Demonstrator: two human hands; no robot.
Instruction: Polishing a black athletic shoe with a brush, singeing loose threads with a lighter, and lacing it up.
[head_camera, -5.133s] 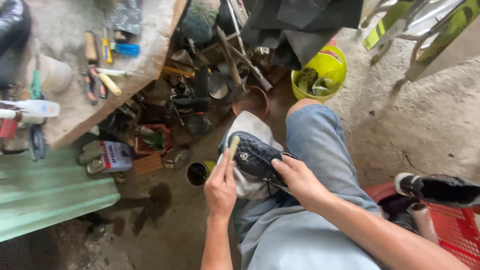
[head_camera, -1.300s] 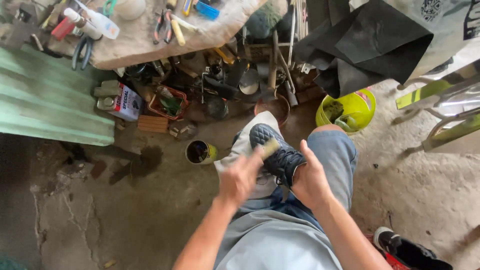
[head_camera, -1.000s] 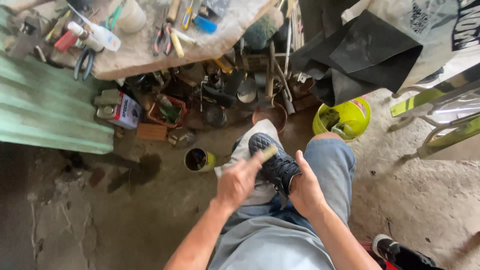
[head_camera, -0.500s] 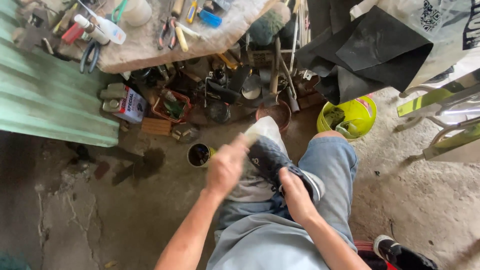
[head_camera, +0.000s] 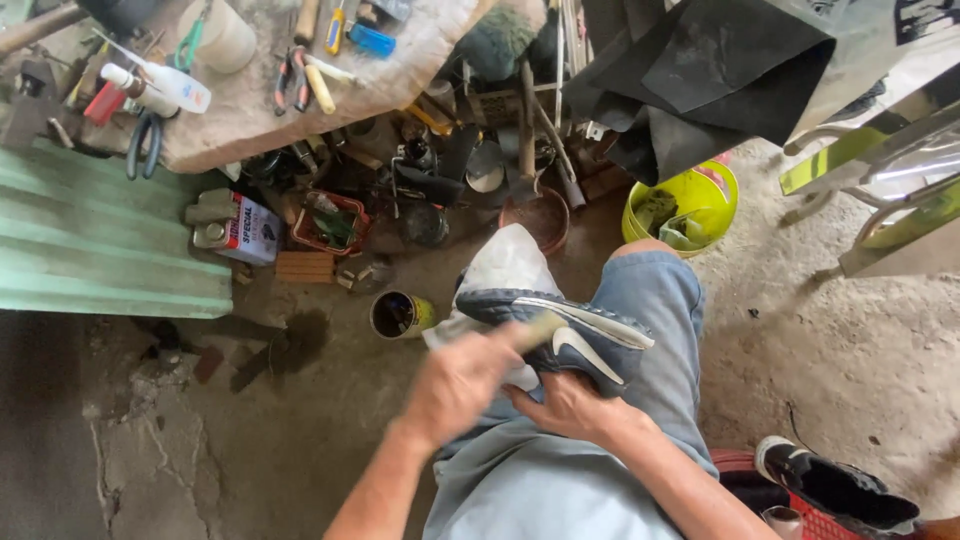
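Hands first: the left hand (head_camera: 462, 385) is closed around a pale stick-like applicator (head_camera: 540, 328), its tip at the sole edge of a dark sneaker (head_camera: 560, 335); the hand is blurred, so the exact finger grip cannot be told. The right hand (head_camera: 568, 408) cups the shoe from below, fingers curled under it, holding it on the lap over a white cloth (head_camera: 505, 270) and blue denim.

Judging by this, the work on the sole edge looks under way, not finished; how much of the rim is covered is not visible.

An open round tin (head_camera: 398, 315) stands on the cracked concrete floor just beside the knee. Beyond lies a rough workbench (head_camera: 250, 120) with pliers along its near edge, and a glossy yellow bucket (head_camera: 690, 200).
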